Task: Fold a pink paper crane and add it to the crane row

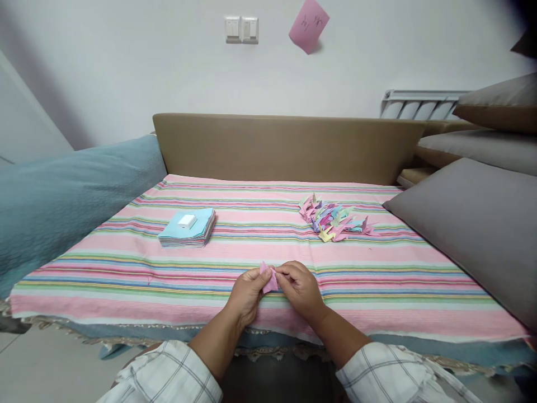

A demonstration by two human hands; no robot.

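Observation:
A small piece of folded pink paper (269,284) is held in the air over the front of the striped cloth. My left hand (247,292) pinches it from the left, thumb on top. My right hand (301,286) has its thumb and fingers closed on the paper's upper right edge. Parts of the paper are hidden behind the fingers. Beyond my right hand lies a heap of folded paper cranes (331,218) in pink, purple, blue, green and yellow. A stack of square paper sheets (187,242), light blue on top, sits beyond my left hand.
On the stack rests a small white block (187,221). The striped cloth (251,252) covers a sofa seat with a brown backrest (285,146). Grey cushions (474,218) pile up at the right; a blue covered armrest (84,196) bounds the left. A pink note (308,25) hangs on the wall.

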